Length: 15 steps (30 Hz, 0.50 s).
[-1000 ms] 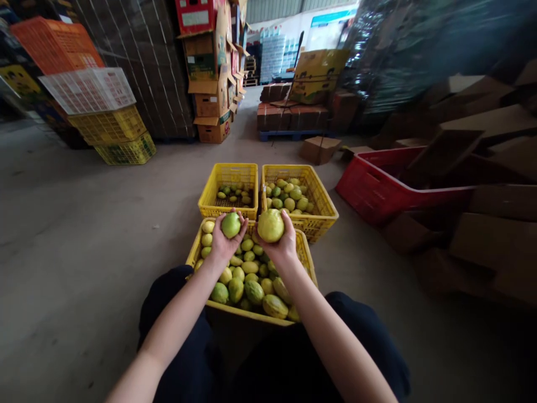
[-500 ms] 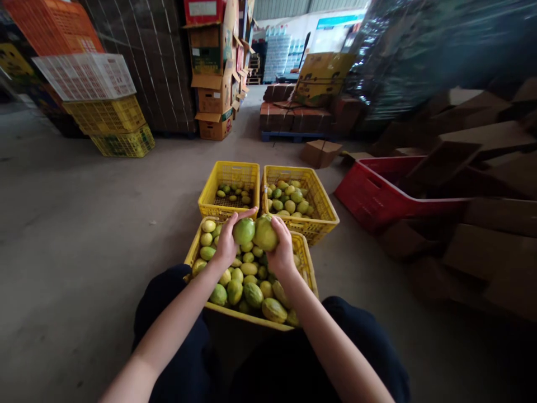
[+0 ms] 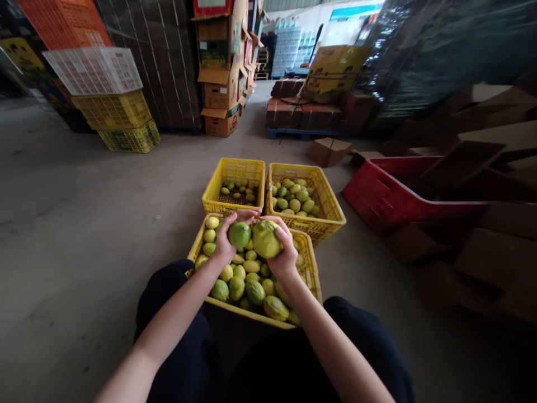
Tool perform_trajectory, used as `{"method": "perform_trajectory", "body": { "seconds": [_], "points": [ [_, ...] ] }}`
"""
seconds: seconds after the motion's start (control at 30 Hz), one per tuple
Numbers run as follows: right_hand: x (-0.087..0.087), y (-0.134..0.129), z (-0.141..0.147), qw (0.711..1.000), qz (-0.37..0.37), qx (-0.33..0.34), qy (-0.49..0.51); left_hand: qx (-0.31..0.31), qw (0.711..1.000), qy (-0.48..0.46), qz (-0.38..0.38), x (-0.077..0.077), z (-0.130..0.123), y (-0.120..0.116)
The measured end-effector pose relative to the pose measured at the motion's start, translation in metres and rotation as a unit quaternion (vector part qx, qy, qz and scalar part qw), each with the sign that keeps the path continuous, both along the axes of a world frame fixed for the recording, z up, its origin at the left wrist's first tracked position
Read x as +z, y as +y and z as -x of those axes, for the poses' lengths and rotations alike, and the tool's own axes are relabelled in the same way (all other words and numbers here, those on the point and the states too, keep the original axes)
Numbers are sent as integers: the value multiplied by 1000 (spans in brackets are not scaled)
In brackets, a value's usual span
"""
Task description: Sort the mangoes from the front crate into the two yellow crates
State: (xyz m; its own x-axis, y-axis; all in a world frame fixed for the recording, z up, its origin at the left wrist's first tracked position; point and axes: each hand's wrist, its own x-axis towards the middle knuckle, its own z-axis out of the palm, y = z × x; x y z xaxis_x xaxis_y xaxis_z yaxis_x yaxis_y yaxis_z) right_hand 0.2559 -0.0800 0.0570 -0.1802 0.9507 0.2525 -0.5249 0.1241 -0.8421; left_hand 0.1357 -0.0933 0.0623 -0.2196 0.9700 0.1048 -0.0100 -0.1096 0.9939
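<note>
My left hand is closed round a smooth green fruit, its fingers reaching over the far side. In my right hand is a larger, lumpy yellow-green fruit, gripped from the right. The two fruits are side by side, almost touching. Both hands are above the front yellow crate, which holds many yellow and green fruits of varied size. My palms and some fingers are hidden behind the held fruits.
Beyond the hands stand a left yellow crate with a few small fruits and a right yellow crate with more. A red bin and cardboard boxes crowd the right. Stacked crates stand at far left.
The view has shifted slightly, so the background sits further right. Both fruits have turned a little in my hands, and the right one looks slightly larger and nearer.
</note>
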Motion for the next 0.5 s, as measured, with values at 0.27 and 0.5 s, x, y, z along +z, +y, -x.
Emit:
{"method": "perform_trajectory", "body": {
  "seconds": [0.27, 0.5],
  "points": [
    [2, 0, -2, 1000, -14, 4, -6, -10, 999, -38, 2, 2, -2, -1],
    [-1, 7, -11, 999, -15, 41, -12, -25, 973, -202, -109, 0, -2, -2]
  ]
}}
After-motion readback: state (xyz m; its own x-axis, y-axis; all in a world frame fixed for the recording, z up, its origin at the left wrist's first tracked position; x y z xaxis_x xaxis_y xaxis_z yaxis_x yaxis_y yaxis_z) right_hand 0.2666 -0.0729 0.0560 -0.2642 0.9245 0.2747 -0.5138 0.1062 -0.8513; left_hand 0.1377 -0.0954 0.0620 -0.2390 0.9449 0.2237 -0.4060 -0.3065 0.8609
